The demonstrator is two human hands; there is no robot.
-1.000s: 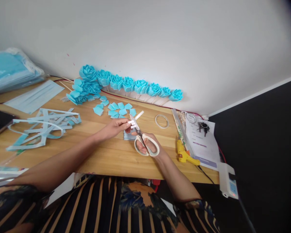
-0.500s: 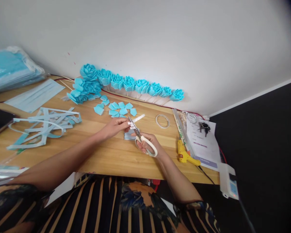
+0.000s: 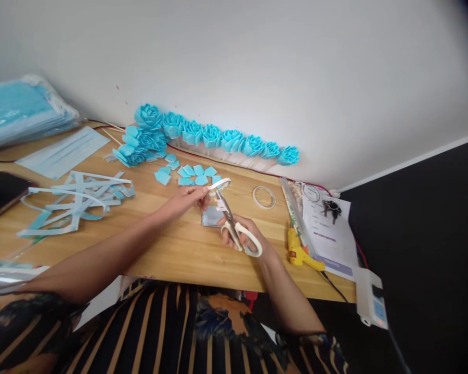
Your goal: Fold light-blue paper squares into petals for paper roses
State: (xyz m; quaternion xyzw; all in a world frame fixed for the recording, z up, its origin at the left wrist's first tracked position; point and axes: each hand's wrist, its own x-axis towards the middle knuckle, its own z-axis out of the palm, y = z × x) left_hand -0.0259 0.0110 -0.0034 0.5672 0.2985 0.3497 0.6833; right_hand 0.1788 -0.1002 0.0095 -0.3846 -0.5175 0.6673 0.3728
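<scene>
My left hand point(image 3: 197, 199) pinches a narrow white strip point(image 3: 220, 183) that curls into a loop beyond the fingertips. My right hand point(image 3: 239, 231) has its fingers through the pale handles of a pair of scissors point(image 3: 231, 221), whose blades point up and left, close to the strip. Small white pieces point(image 3: 221, 204) show at the blades. Under both hands a flat bluish rectangular object point(image 3: 210, 217) lies on the wooden table, partly covered. Several blue petal pieces point(image 3: 200, 180) are spread just behind my left hand.
Blue fabric flowers point(image 3: 211, 136) line the wall. On the left are mask scraps point(image 3: 76, 200), a flat mask point(image 3: 64, 153), a phone point(image 3: 3, 193) and a bag of masks point(image 3: 21, 111). To the right lie a tape ring point(image 3: 264, 197), yellow glue gun point(image 3: 296, 248), paper point(image 3: 323, 223) and keys point(image 3: 331, 209).
The white strip has gone from lying straight out to the right to a curled loop. My right hand and the scissors have shifted slightly right and down, and small white pieces remain at the blades.
</scene>
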